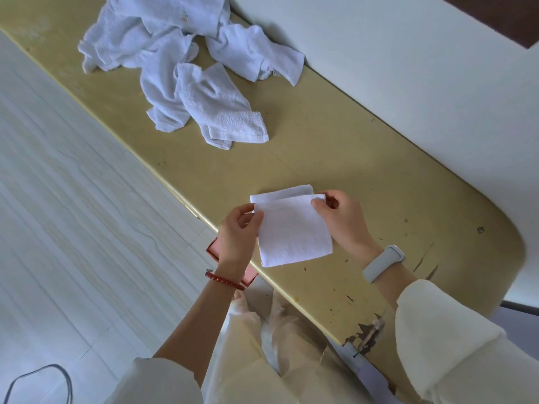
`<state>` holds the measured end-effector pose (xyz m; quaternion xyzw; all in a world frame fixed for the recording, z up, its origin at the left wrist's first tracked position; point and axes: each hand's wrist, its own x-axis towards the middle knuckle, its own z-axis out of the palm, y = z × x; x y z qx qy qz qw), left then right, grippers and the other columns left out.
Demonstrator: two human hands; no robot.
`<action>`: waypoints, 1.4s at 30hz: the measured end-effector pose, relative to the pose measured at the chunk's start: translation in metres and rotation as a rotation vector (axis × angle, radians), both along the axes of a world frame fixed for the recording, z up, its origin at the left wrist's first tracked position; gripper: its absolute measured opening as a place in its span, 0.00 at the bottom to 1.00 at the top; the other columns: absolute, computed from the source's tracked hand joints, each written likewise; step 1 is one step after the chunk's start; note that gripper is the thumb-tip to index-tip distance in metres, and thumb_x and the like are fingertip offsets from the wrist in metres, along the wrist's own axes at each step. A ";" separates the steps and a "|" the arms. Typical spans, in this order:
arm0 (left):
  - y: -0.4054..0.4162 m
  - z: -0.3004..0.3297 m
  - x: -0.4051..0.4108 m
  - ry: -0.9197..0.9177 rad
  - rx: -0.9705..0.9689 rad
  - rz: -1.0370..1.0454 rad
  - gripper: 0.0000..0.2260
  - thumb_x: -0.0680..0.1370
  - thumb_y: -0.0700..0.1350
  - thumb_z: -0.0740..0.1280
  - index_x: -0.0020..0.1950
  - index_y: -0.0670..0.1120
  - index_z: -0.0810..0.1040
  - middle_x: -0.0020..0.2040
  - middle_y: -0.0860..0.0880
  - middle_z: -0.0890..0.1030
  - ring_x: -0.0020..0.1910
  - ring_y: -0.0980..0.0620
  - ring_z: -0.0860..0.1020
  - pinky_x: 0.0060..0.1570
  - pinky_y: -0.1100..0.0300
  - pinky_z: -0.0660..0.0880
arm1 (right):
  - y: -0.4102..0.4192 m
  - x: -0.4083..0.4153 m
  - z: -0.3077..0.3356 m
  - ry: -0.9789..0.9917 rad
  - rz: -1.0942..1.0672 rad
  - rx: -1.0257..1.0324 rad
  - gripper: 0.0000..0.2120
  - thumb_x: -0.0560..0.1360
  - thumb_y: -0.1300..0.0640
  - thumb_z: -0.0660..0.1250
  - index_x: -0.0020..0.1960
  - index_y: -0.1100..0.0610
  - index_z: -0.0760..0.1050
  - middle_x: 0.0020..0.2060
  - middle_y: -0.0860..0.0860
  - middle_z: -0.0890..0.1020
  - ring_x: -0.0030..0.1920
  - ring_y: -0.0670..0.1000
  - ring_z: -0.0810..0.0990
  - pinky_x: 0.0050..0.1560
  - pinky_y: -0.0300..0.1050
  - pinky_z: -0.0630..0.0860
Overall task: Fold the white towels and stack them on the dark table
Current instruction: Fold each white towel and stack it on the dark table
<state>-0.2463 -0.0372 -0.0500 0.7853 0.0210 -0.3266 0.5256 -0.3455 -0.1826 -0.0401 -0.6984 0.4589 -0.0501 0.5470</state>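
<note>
A small white towel [293,230], folded over, lies near the front edge of the yellowish table [335,147]. My left hand [237,233] pinches its far left corner. My right hand [341,217] pinches the far right corner, where the upper layer sits a little short of the layer beneath. A heap of several crumpled white towels [180,59] lies at the table's far left end, apart from both hands.
A white wall [408,68] runs along the table's far side. Pale tiled floor [73,214] lies to the left. The table's right end is rounded, with chipped paint near the front edge [367,333]. A pink box [215,252] shows under my left hand, below the table edge.
</note>
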 end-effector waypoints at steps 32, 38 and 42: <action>-0.013 -0.020 0.017 -0.534 0.477 -0.115 0.07 0.77 0.44 0.63 0.52 0.43 0.71 0.45 0.48 0.77 0.40 0.46 0.74 0.36 0.58 0.68 | 0.000 0.045 -0.043 0.079 0.198 -0.604 0.13 0.78 0.56 0.61 0.60 0.59 0.75 0.50 0.57 0.77 0.40 0.58 0.78 0.36 0.47 0.74; 0.007 -0.034 -0.007 -1.082 0.353 -0.436 0.14 0.75 0.39 0.58 0.60 0.43 0.73 0.60 0.45 0.77 0.62 0.48 0.72 0.55 0.52 0.67 | 0.003 0.013 -0.037 -0.198 0.353 -0.974 0.18 0.75 0.62 0.55 0.64 0.59 0.70 0.58 0.59 0.75 0.55 0.57 0.74 0.53 0.53 0.72; 0.009 -0.045 -0.021 -1.050 0.467 -0.689 0.19 0.78 0.45 0.53 0.68 0.42 0.67 0.70 0.45 0.69 0.71 0.48 0.65 0.64 0.46 0.60 | 0.011 0.004 -0.053 -0.021 0.664 -1.079 0.21 0.74 0.62 0.55 0.66 0.57 0.71 0.68 0.56 0.70 0.70 0.55 0.66 0.67 0.62 0.60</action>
